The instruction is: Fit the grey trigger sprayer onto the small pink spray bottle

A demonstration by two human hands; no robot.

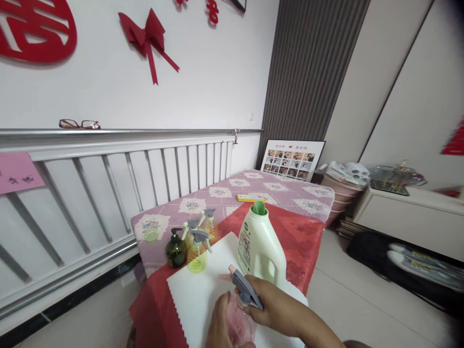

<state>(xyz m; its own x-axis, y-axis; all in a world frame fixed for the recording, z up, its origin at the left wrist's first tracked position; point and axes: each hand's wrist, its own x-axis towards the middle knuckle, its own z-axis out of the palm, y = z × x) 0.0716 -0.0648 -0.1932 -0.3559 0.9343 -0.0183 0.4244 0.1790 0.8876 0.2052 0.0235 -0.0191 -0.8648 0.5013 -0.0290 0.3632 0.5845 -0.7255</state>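
My right hand (pixel 277 307) grips the grey trigger head (pixel 245 288) of a small pink spray bottle (pixel 239 325) at the bottom of the view. My left hand (pixel 219 325) wraps around the pink bottle's body from the left. The bottle stands over a white mat (pixel 197 292) on a red cloth (pixel 300 241). Just behind my hands stands a tall pale green detergent jug (pixel 258 246), open at the top with a green spout.
A dark green pump bottle (pixel 176 249) and yellow spray bottles (pixel 197 253) stand at the mat's far left corner. A green cap (pixel 151 235) and a yellow case (pixel 251 197) lie on the purple bedspread. White railing on the left, cabinet and baskets on the right.
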